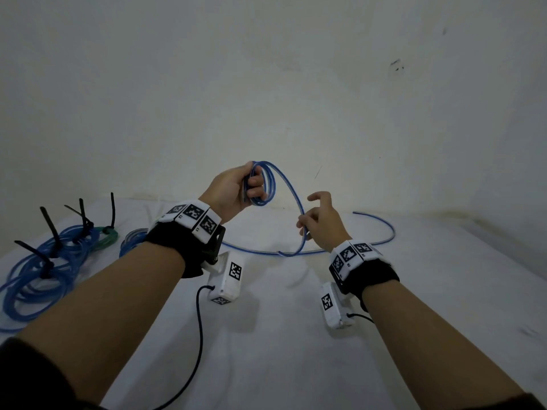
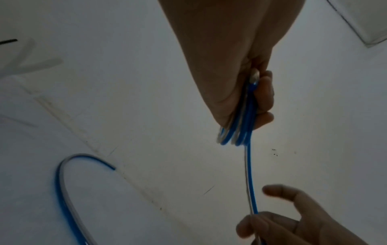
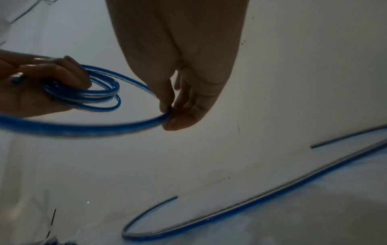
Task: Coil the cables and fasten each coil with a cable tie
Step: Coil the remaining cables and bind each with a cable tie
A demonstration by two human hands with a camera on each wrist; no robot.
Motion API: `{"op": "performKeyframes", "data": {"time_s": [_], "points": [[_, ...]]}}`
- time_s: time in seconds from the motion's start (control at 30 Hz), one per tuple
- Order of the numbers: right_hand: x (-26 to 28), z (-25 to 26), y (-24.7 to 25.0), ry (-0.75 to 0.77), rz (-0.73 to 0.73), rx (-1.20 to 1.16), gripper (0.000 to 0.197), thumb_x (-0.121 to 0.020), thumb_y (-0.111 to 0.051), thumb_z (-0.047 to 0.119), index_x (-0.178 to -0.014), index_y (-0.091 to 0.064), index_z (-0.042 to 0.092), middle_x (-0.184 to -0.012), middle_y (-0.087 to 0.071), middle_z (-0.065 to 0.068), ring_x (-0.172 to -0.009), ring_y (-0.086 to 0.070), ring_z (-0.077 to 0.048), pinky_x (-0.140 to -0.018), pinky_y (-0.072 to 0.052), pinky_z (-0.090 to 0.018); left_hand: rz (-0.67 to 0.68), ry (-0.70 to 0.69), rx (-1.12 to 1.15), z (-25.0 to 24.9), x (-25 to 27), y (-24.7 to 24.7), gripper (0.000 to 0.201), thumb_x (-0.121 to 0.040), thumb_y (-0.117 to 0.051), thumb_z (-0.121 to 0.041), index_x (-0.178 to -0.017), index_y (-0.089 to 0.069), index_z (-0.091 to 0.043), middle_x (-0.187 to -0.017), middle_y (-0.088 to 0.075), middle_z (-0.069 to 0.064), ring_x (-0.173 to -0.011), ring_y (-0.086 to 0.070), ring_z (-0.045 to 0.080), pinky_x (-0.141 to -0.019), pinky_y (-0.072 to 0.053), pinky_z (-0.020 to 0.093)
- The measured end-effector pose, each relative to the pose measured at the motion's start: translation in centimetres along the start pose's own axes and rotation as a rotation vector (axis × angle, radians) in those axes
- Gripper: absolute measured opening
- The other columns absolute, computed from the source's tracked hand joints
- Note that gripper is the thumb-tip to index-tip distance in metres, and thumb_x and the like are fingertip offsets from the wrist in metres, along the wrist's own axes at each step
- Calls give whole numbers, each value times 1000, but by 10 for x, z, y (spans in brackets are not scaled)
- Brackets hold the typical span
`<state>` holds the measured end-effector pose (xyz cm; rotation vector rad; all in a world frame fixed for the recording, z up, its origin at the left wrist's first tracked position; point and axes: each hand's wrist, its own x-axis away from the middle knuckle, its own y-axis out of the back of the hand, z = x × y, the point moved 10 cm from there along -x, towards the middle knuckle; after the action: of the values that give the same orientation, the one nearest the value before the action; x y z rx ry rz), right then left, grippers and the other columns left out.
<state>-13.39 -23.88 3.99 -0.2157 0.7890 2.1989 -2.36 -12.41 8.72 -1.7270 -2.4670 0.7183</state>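
Observation:
My left hand is raised above the white surface and grips a small coil of blue cable, several loops held in its curled fingers. From the coil the cable runs down to my right hand, which pinches the strand between thumb and fingers, index finger lifted. Past that hand the loose cable lies in a wide curve on the surface. In the right wrist view the coil sits at the left in the other hand.
Finished blue coils and a green one, each bound with a black cable tie, lie at the left on the white surface. A pale wall stands close behind.

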Motion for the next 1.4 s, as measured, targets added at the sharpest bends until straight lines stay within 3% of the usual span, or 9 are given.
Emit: {"op": "performKeyframes", "data": {"time_s": [0.1,0.2,0.33,0.57,0.7,0.97,1.23,1.33,1.4], "points": [[1,11,-8,46,53,-85,22,-90,-44,-6,-103,-45,12,-81,-59,-14,-52,-60,-16,-55,-55,-29,-97,-63,20,0,-6,11,33,-103,-25,-22,-78,-45,-13,-50,-43,-8,-41,-36,8,-61,-41,24],[2,18,-24,37,164,-245,27,-95,-35,-7,-101,-59,5,-80,-60,-8,-66,-64,-17,-65,-58,-31,-174,-123,60,-2,-10,19,32,-103,-26,-22,-77,-43,-13,-49,-46,-8,-41,-39,7,-59,-38,22],[5,22,-39,33,234,-305,24,-90,-45,-11,-107,-57,1,-82,-63,-9,-72,-67,-15,-73,-59,-29,-197,-147,118,0,-14,19,35,-103,-25,-23,-75,-43,-12,-48,-48,-8,-41,-42,8,-52,-43,20],[7,19,-35,48,145,-419,16,-91,-47,-7,-90,-57,6,-77,-63,-14,-65,-68,-16,-69,-58,-27,-156,-74,406,9,-17,20,46,-103,-17,-34,-75,-46,-11,-48,-48,-4,-40,-43,12,-67,-42,27],[5,24,-32,68,125,-476,14,-94,-44,-5,-90,-55,4,-77,-62,-15,-63,-67,-16,-66,-57,-27,-185,-69,394,12,-15,25,47,-103,-17,-33,-76,-48,-10,-50,-49,-1,-52,-46,15,-61,-52,25],[1,22,-37,28,87,-311,11,-95,-48,4,-87,-56,7,-68,-62,-9,-51,-62,-12,-56,-55,-25,-174,-135,295,14,-19,11,48,-102,-19,-38,-81,-51,-10,-59,-52,-1,-51,-52,13,-63,-49,27],[7,34,-18,161,16,-132,7,-89,-59,13,-93,-62,7,-61,-56,-3,-47,-51,-4,-52,-44,-20,-334,-156,-337,3,-10,11,42,-101,-28,-33,-68,-46,-14,-42,-35,-10,-36,-27,8,-47,-32,24],[6,46,20,286,-256,-87,10,-88,-62,18,-97,-58,15,-87,-56,0,-72,-53,-9,-65,-41,-21,-276,-97,-546,12,-13,5,45,-100,-32,-35,-63,-47,-12,-41,-37,-8,-37,-29,11,-45,-29,23],[4,53,25,336,-246,-35,22,-91,-58,23,-112,-55,20,-110,-51,4,-96,-52,-13,-74,-43,-21,-255,-62,-618,19,-13,0,47,-99,-34,-36,-62,-47,-11,-39,-38,-7,-39,-30,14,-45,-29,24]]}}
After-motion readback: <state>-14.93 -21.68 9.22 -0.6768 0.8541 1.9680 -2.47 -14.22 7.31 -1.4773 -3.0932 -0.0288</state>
